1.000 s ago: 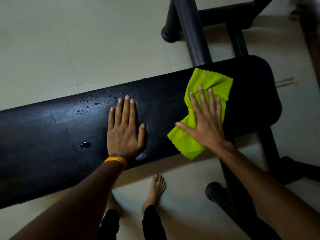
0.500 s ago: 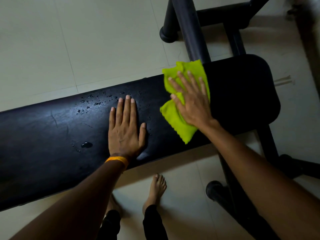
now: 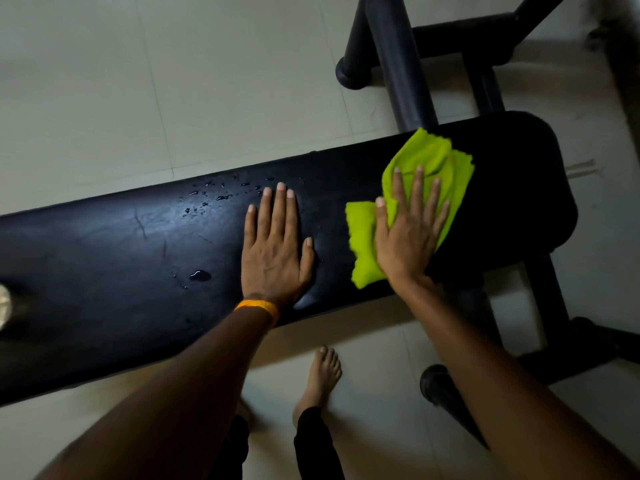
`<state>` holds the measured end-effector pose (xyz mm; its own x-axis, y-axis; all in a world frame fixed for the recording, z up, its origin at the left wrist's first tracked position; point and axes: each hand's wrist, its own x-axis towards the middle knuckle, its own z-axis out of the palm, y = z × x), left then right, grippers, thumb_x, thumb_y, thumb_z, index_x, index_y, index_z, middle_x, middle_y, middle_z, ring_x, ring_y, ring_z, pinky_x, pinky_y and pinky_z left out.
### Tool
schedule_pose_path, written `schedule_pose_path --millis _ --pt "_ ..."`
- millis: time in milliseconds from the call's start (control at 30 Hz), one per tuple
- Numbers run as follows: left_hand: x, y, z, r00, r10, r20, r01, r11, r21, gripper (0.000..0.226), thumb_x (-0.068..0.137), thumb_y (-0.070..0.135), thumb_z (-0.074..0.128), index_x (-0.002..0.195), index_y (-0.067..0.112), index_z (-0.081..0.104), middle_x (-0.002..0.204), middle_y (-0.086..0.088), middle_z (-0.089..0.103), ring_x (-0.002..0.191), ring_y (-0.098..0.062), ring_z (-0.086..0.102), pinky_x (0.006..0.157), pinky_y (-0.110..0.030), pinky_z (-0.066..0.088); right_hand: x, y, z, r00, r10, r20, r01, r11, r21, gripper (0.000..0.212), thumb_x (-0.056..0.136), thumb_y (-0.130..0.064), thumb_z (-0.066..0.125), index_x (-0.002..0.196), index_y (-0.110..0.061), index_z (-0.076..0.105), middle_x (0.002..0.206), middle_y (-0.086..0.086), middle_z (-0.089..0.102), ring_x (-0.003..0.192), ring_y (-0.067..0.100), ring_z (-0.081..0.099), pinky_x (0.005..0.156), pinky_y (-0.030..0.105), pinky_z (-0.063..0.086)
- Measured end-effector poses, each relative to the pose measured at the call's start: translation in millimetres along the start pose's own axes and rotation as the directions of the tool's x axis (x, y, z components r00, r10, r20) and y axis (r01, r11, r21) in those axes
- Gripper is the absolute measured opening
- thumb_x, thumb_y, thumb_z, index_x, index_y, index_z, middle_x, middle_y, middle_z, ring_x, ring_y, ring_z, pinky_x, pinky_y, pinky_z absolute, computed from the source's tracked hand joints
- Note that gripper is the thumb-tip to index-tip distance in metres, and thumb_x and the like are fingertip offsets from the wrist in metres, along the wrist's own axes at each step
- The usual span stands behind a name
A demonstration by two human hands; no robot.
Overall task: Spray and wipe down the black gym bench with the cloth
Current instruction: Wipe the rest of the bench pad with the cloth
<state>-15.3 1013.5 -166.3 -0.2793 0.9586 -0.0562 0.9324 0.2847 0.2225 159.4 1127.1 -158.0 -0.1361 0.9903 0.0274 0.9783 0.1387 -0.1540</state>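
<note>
Bench approx half done: my right hand lies flat, pressing cloth at its right end; left hand flat, empty mid-pad. Droplets left of it remain unwiped.

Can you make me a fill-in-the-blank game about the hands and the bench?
1. The right hand presses a cloth whose colour is ____.
2. The left hand lies flat on the ____, holding nothing.
3. The band on the left wrist is coloured ____.
4. The water drops sit on the person's ____ side of the left hand.

Missing words: green; bench; orange; left
</note>
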Motion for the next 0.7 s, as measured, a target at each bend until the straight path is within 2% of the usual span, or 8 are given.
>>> schedule_pose_path --millis 167,233,267,333,400,567,633,700 --pt "-1.7 -2.7 -2.2 1.000 0.006 0.015 -0.006 1.000 -0.025 0.075 0.100 0.042 0.033 0.161 0.003 0.012 0.170 -0.016 0.005 0.158 -0.028 0.001 0.128 -0.048 0.004 -21.5 6.0 -0.9 0.865 -0.485 0.132 0.490 0.872 -0.008 0.058 0.104 -0.056 0.024 0.158 -0.035 0.029 0.168 0.000 0.021 0.156 0.029 0.015 0.124 0.057 0.015" --pt "-0.8 -3.3 -2.5 1.000 0.009 0.014 -0.008 0.999 -0.038 0.074 0.101 0.042 0.033 0.161 0.003 0.013 0.170 -0.016 0.006 0.158 -0.028 0.002 0.129 -0.048 0.004 3.4 16.3 -0.2 0.933 -0.349 0.086 0.350 0.937 -0.004 0.058 0.104 -0.056 0.025 0.157 -0.034 0.031 0.168 0.002 0.022 0.156 0.031 0.016 0.123 0.059 0.016" --pt "-0.1 -3.7 -2.8 1.000 0.012 0.018 -0.011 0.999 -0.050 0.074 0.101 0.042 0.033 0.160 0.002 0.014 0.170 -0.016 0.008 0.158 -0.029 0.003 0.128 -0.048 0.005 9.7 12.4 0.3 0.988 -0.147 0.045 0.146 0.989 0.019 0.059 0.103 -0.056 0.026 0.157 -0.034 0.031 0.168 0.002 0.022 0.156 0.032 0.015 0.123 0.060 0.015" --pt "-0.2 -5.0 -4.4 1.000 0.021 0.012 -0.020 0.995 -0.097 0.072 0.101 0.040 0.033 0.159 0.001 0.019 0.169 -0.017 0.014 0.158 -0.029 0.008 0.128 -0.049 0.009 0.5 -22.8 6.5 0.978 0.209 -0.016 -0.208 0.976 0.071 0.060 0.101 -0.056 0.028 0.157 -0.035 0.030 0.168 0.002 0.019 0.156 0.034 0.011 0.123 0.061 0.010" --pt "-3.1 -10.0 -10.6 1.000 0.029 -0.012 -0.031 0.985 -0.172 0.068 0.099 0.036 0.032 0.157 0.000 0.027 0.167 -0.018 0.022 0.156 -0.031 0.016 0.127 -0.050 0.013 -28.9 -64.9 12.1 0.988 0.154 -0.001 -0.153 0.987 0.048 0.060 0.102 -0.056 0.028 0.158 -0.036 0.028 0.169 0.001 0.018 0.156 0.035 0.010 0.124 0.060 0.007" --pt "-34.1 -65.5 -30.2 0.995 -0.064 -0.078 0.049 0.981 -0.186 0.066 0.099 0.032 0.034 0.157 0.002 0.028 0.166 -0.016 0.024 0.156 -0.030 0.017 0.128 -0.049 0.012 -31.6 -60.9 8.7 0.908 -0.394 0.144 0.398 0.917 0.002 0.058 0.103 -0.055 0.027 0.158 -0.036 0.027 0.169 -0.001 0.019 0.156 0.031 0.012 0.124 0.056 0.006" --pt "-46.7 -98.7 -36.1 0.988 -0.127 -0.084 0.113 0.981 -0.155 0.068 0.100 0.037 0.034 0.158 0.002 0.026 0.167 -0.016 0.022 0.156 -0.030 0.016 0.128 -0.049 0.011 -3.9 -50.3 8.7 0.935 -0.332 0.124 0.335 0.942 0.000 0.058 0.103 -0.055 0.027 0.157 -0.035 0.030 0.168 0.000 0.022 0.156 0.030 0.014 0.124 0.058 0.011" --pt "-59.4 -129.5 -39.8 0.980 -0.189 -0.062 0.181 0.976 -0.119 0.071 0.101 0.043 0.031 0.159 0.003 0.022 0.168 -0.015 0.018 0.157 -0.030 0.012 0.128 -0.051 0.010 3.3 -65.4 12.5 0.998 -0.039 0.057 0.037 0.999 0.022 0.060 0.101 -0.057 0.026 0.157 -0.035 0.031 0.168 0.001 0.023 0.156 0.031 0.014 0.123 0.060 0.012"
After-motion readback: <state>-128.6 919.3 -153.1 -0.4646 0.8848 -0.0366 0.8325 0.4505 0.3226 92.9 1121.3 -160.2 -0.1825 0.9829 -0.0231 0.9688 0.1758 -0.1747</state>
